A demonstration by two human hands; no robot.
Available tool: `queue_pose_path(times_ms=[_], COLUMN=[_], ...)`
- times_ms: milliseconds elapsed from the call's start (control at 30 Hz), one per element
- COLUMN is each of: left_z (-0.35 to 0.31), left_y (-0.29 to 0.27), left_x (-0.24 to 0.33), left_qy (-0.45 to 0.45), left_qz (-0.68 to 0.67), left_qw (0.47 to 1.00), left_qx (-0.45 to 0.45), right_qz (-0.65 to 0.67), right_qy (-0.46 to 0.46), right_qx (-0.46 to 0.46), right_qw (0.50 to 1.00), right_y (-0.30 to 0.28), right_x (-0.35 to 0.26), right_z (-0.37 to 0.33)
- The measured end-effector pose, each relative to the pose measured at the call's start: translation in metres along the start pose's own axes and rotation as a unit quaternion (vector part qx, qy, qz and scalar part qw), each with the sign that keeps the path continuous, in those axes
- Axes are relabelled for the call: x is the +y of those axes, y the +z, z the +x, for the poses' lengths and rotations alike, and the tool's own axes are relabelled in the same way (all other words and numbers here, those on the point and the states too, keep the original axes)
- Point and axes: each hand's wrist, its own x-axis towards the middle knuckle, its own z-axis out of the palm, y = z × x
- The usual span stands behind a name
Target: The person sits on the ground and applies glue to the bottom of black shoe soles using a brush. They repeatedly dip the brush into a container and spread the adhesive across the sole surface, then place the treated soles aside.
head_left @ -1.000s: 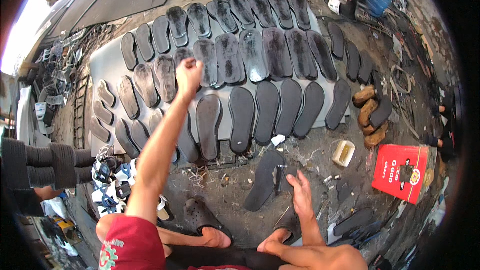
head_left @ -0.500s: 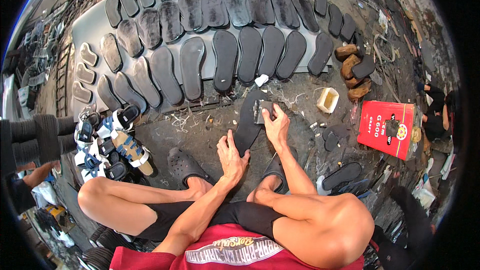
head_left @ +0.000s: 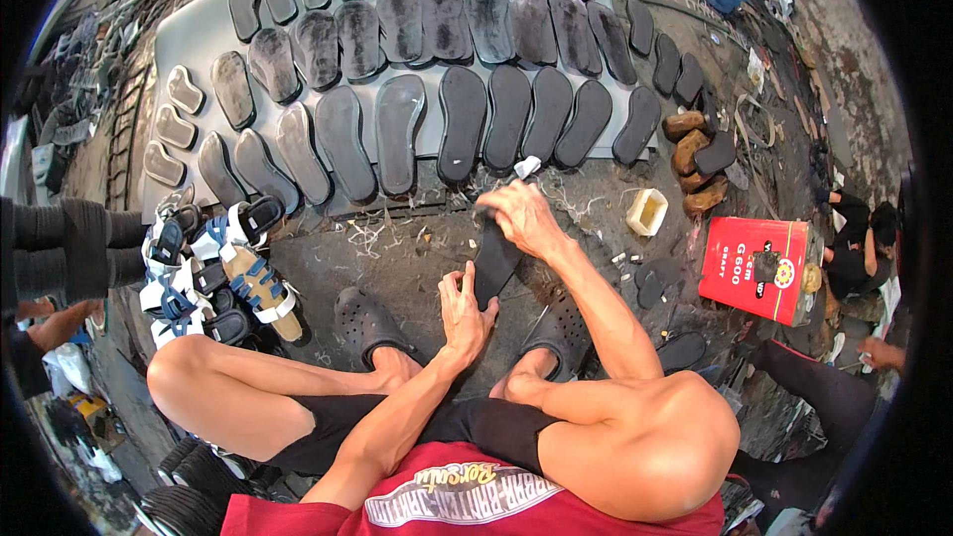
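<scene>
A black shoe sole point(head_left: 496, 263) lies on the ground between my feet, its long side pointing away from me. My left hand point(head_left: 465, 316) holds its near end, with the thumb on the right edge and the fingers along the left. Over the far end, my right hand point(head_left: 526, 221) is curled palm down, closed on a small flat dark piece that it mostly hides. The sole's far tip is also under that hand. Just beyond sits a crumpled white scrap point(head_left: 527, 167).
Rows of dark soles point(head_left: 463, 124) cover a grey sheet point(head_left: 437, 89) ahead. Sandals point(head_left: 223, 273) are piled left. At right stand a yellowish open container point(head_left: 647, 211), brown shoe lasts point(head_left: 692, 157) and a red tin point(head_left: 751, 263). Other people are at both sides.
My right hand has moved away from me to the sole's far end and turned palm down, taking the flat dark piece along. My left hand stays at the near end.
</scene>
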Motion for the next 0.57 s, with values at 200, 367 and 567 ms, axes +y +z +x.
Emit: queue_pose_path(times_ms=[200, 367, 567], left_z=[0.001, 0.004, 0.015], left_y=[-0.008, -0.004, 0.004], left_x=[0.008, 0.008, 0.009], left_qy=[-0.035, -0.019, 0.003], left_qz=[0.006, 0.018, 0.027], left_qw=[0.999, 1.000, 1.000], left_qx=[-0.012, 0.001, -0.003], right_qz=[-0.081, -0.059, -0.068], right_qy=[0.063, 0.121, 0.168], right_qx=[0.114, 0.085, 0.107], right_qw=[0.988, 0.987, 0.978], right_y=[-0.005, 0.019, -0.008], right_x=[0.013, -0.028, 0.019], right_z=[-0.037, -0.098, -0.039])
